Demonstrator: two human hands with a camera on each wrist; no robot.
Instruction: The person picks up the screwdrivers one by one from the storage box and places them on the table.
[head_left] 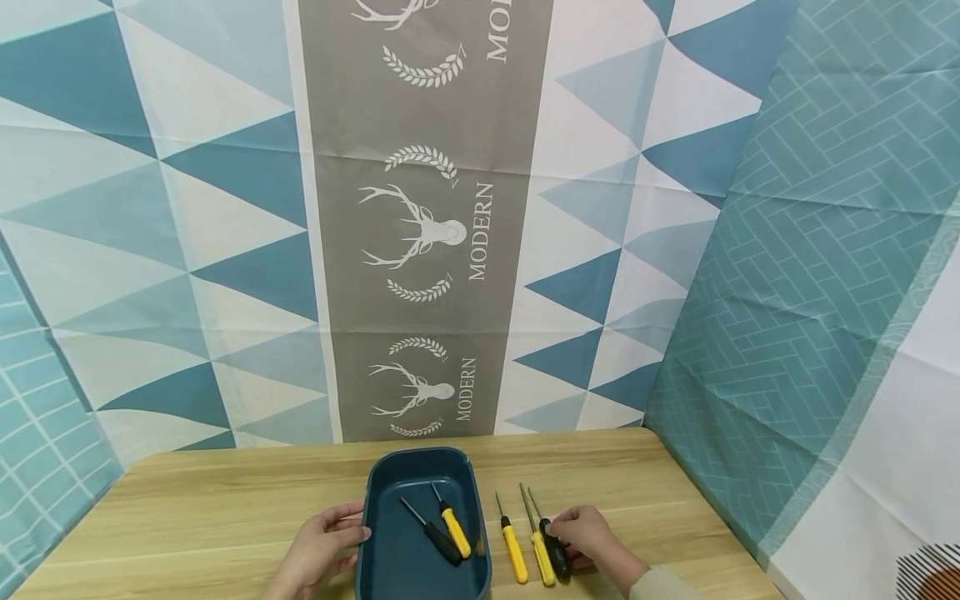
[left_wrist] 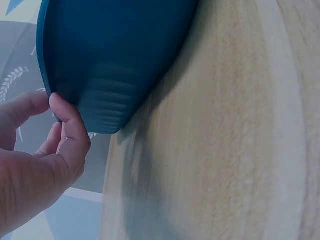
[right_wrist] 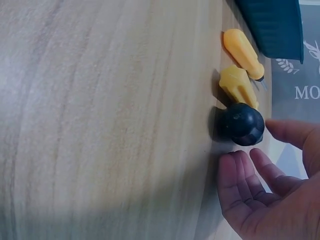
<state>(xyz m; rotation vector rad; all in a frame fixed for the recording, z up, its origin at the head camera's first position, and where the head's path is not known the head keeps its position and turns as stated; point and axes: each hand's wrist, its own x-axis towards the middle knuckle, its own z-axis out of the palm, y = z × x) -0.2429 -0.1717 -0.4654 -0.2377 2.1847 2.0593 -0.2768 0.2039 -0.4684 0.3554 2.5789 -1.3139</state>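
My left hand (head_left: 324,546) pinches the left rim of a dark blue tray (head_left: 420,579); in the left wrist view, thumb and fingertips meet at its edge (left_wrist: 44,65). Inside the tray lie a black-handled screwdriver (head_left: 442,542) and a yellow-handled screwdriver (head_left: 455,532). My right hand (head_left: 588,537) is at a black-handled screwdriver (head_left: 556,554) lying on the table. In the right wrist view its thumb and loosely bent fingers stand around that black handle (right_wrist: 242,124), with narrow gaps visible; contact is unclear. Two yellow-handled screwdrivers (head_left: 513,552) (head_left: 542,557) lie between it and the tray.
The wooden table (head_left: 247,492) extends to both sides of the tray. Behind it hangs a patterned cloth (head_left: 420,250) with triangles and deer heads. A teal cloth (head_left: 817,250) borders the right side.
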